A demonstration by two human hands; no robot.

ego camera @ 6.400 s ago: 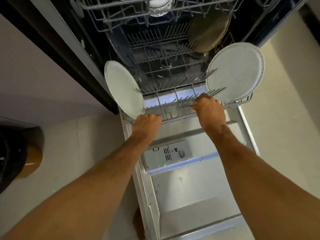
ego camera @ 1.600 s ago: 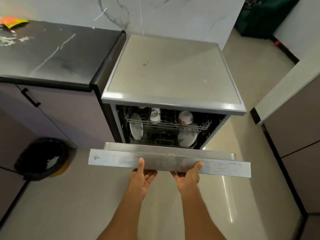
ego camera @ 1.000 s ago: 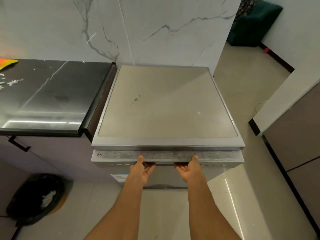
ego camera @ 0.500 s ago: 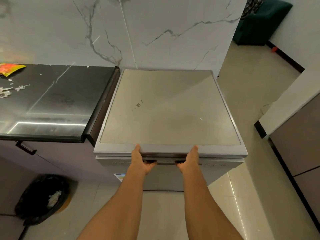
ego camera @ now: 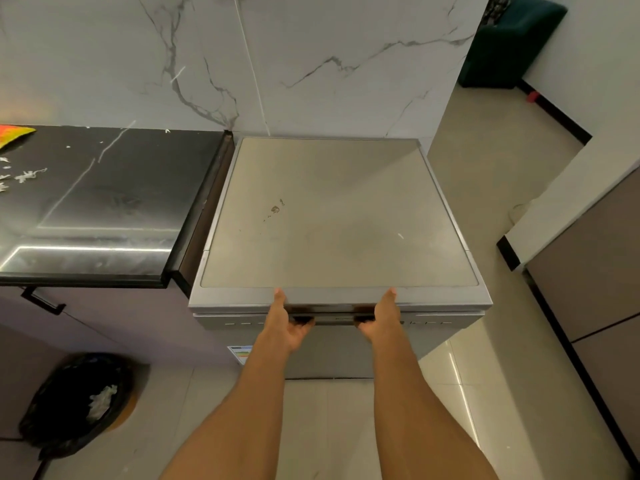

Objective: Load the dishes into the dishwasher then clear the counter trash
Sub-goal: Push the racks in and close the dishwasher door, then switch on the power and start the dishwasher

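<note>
The silver dishwasher (ego camera: 339,216) stands to the right of the black counter (ego camera: 114,202), and its door (ego camera: 339,355) is up against the body. The dishes inside are hidden. My left hand (ego camera: 287,327) and my right hand (ego camera: 381,323) both hold the door's top handle: the fingers curl into the dark recess and the thumbs point up over the top edge. White paper scraps (ego camera: 27,174) and an orange wrapper (ego camera: 12,133) lie at the counter's far left.
A bin with a black liner (ego camera: 76,403) and some white waste in it stands on the floor at the lower left. A cabinet block (ego camera: 588,271) flanks the tiled floor on the right. A dark green seat (ego camera: 509,39) sits at the far right.
Both hands pushed in the lower rack, then lifted the dishwasher door from half open to fully against the body. In the last half second they stay on the handle.
</note>
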